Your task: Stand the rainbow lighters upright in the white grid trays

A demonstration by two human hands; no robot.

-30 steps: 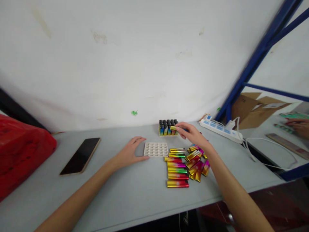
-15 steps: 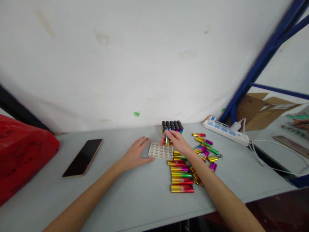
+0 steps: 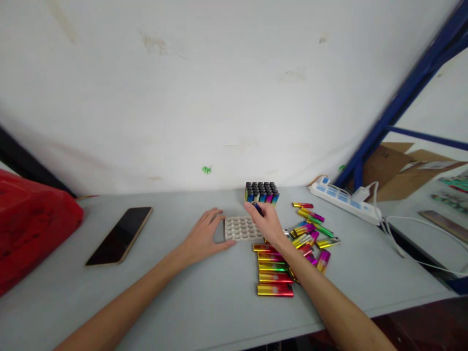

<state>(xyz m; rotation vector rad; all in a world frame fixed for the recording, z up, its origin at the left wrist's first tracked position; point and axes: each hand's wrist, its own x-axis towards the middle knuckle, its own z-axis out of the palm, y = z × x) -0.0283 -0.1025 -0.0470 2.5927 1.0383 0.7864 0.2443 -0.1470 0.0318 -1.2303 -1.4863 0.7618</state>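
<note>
My left hand (image 3: 203,238) rests on the table with fingers spread; its thumb and fingertips are at the left corners of a pale tray (image 3: 239,228) with rows of oval hollows. My right hand (image 3: 266,220) covers the tray's right end and pinches a shiny blue lighter case (image 3: 258,208), of which only the upper end shows. Just behind, a block of upright lighters (image 3: 261,191) with black tops stands against the wall. On the right, several metallic lighter cases (image 3: 275,291) lie in a rough row and a loose heap, partly hidden by my right forearm.
A black phone (image 3: 120,236) lies on the left of the grey table (image 3: 204,312), beside a red plastic bag (image 3: 32,226). At the back right are a white power strip (image 3: 343,201) with cables, a blue metal frame (image 3: 402,100) and a cardboard box (image 3: 391,168).
My right hand has moved slightly nearer and to the right, lowering and turning the lighter case over the tray. The left hand stays at the tray's left end. The view has shifted a little.
</note>
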